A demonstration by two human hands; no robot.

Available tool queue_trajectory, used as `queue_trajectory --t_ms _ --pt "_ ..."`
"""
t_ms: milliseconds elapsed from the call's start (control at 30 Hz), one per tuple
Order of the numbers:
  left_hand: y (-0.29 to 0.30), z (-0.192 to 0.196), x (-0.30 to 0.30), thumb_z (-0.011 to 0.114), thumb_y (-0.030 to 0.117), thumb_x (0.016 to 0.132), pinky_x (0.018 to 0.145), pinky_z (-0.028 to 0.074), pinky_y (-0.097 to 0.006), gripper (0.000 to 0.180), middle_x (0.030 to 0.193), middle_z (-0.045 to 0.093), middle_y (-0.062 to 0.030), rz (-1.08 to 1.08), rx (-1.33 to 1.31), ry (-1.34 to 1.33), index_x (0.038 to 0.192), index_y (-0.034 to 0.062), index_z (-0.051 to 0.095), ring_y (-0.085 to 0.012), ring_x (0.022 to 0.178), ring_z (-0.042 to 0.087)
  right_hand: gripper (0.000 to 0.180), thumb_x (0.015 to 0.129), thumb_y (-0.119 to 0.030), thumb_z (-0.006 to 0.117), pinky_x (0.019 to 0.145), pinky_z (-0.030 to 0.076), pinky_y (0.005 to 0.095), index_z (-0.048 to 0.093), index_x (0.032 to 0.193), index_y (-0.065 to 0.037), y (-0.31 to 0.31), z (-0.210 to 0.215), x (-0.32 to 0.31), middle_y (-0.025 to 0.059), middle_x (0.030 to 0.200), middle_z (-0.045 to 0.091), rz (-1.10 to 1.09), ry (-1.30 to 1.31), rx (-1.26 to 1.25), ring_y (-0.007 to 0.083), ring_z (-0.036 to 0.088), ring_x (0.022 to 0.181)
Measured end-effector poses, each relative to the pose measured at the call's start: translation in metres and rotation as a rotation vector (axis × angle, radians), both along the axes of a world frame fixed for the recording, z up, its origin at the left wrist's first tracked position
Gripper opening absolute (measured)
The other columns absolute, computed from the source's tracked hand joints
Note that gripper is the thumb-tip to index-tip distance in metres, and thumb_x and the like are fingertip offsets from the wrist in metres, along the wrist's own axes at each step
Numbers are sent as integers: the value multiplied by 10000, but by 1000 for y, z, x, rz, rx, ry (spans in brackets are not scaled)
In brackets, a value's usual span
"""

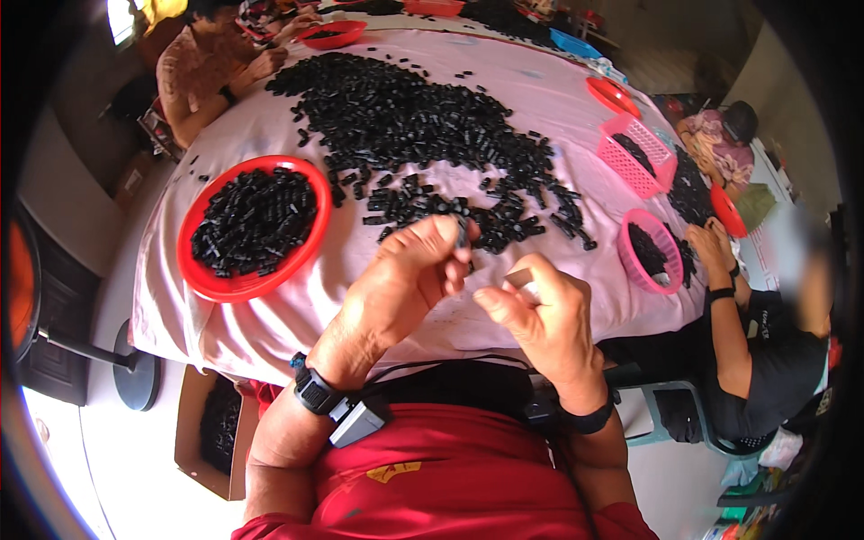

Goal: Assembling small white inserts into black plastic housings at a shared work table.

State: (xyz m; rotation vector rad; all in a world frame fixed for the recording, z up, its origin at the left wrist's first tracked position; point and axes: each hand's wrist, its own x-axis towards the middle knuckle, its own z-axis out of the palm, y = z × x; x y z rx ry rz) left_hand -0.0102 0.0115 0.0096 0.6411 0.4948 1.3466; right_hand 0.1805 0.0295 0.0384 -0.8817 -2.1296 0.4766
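Note:
My left hand [391,283] is raised over the near part of the table. Between its thumb and fingertips it pinches a small black plastic piece [463,232]. Close beside it, on the right, my right hand [553,315] is closed, its fingers curled in toward the thumb. Something pale may show between those fingers, but I cannot make it out. Just beyond both hands spreads a large heap of similar short black pieces [414,112], with loose ones scattered along its near edge. To the left sits a round red basin [325,211] filled with the same pieces.
A pale pink cloth [243,328] covers the table. On the right stand a pink rectangular basket [643,180] and a pink round basket [625,243] holding black pieces. People work at the left, far right and near right. A cardboard box [193,432] is on the floor.

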Motion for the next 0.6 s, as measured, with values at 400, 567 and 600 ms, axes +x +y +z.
queue_trajectory --t_ms 400,567,600 --pt "0 -3 -141 530 206 980 728 477 -294 306 929 612 -94 642 1 -633 1122 -65 538 -171 800 562 188 930 -111 577 520 450 333 516 1037 31 13 -6 3 159 664 593 -16 114 -163 225 582 551" --pt "7 7 -92 580 170 950 623 411 -205 187 804 575 18 457 69 341 1057 27 637 -84 678 517 141 957 -126 565 531 455 332 547 1009 4 14 -6 0 157 700 614 -9 141 -118 236 605 572" --pt "5 10 -82 599 139 938 613 423 -209 153 759 585 36 416 79 669 996 18 673 -89 658 529 141 957 -126 565 531 455 332 547 1009 4 15 -7 0 157 700 614 -9 143 -119 236 605 572"
